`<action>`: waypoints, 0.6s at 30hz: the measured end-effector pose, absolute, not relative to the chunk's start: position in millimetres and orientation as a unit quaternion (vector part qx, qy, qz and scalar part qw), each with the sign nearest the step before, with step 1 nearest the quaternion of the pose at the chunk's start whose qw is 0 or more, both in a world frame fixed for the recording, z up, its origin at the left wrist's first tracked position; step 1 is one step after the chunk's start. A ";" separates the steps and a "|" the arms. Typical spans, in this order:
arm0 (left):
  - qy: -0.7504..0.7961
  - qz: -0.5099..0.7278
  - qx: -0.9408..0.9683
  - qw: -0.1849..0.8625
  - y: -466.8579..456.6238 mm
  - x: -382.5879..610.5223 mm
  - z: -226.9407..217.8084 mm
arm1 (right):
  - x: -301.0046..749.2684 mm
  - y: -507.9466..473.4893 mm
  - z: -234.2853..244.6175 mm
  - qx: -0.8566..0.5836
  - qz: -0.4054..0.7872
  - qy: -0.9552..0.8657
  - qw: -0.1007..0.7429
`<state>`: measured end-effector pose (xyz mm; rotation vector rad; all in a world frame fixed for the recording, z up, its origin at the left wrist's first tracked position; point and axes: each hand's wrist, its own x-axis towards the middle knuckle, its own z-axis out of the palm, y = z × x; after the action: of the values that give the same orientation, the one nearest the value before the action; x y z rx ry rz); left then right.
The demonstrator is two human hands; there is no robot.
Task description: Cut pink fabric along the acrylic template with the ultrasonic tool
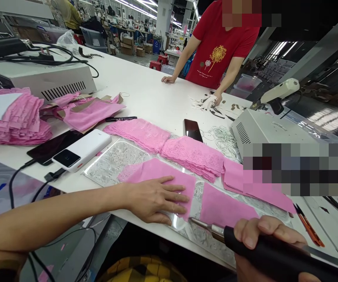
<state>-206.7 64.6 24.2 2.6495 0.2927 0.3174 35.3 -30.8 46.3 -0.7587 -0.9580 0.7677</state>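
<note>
My left hand [154, 199] lies flat, fingers spread, on a pink fabric piece [157, 172] with a lace end, over a marbled board [119, 158]. In my right hand [270, 239] is a black-handled tool with a narrow metal tip [253, 246]. Its tip touches or hovers by the lower right corner of that piece; I cannot tell which. A second pink piece [224, 204] lies just right, across a narrow strip of bare board. Behind them sit two piles of pink lace pieces [141, 134] and a plain pink stack [257, 182].
Around the board are a white power bank [80, 150], a phone [193, 130], tangled pale cord [224, 139] and orange-handled tweezers [308, 225]. Machine boxes [54, 80] flank the table. A person in a red shirt [220, 47] stands opposite, one hand at white scraps [206, 102].
</note>
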 end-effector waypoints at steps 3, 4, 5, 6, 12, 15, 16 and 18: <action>0.110 0.117 0.961 0.225 63.6 -206.0 24.9 | 34.9 -31.0 48.1 -0.355 0.354 -0.433 0.749; 0.112 0.116 0.961 0.224 63.3 -205.8 25.3 | 34.4 -30.9 48.9 -0.356 0.353 -0.434 0.749; 0.114 0.115 0.961 0.224 63.0 -205.6 25.8 | 33.6 -30.7 49.8 -0.357 0.353 -0.435 0.748; 0.115 0.112 0.961 0.224 62.8 -205.4 26.3 | 32.5 -30.3 50.6 -0.357 0.352 -0.436 0.747; 0.111 0.110 0.966 0.206 62.3 -205.0 25.6 | 23.9 -28.7 55.3 -0.364 0.343 -0.419 0.757; 0.111 0.109 0.968 0.195 62.2 -205.1 24.6 | 23.2 -28.1 56.6 -0.365 0.344 -0.420 0.756; 0.110 0.110 0.969 0.192 62.2 -205.1 24.4 | 23.6 -27.6 56.8 -0.364 0.345 -0.426 0.753; 0.107 0.112 0.970 0.189 62.2 -205.1 24.2 | 24.5 -26.4 57.5 -0.361 0.344 -0.440 0.747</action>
<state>-205.1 62.2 24.2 2.7268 0.3017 0.3159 24.5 -26.4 57.5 -0.7897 -0.9617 0.7528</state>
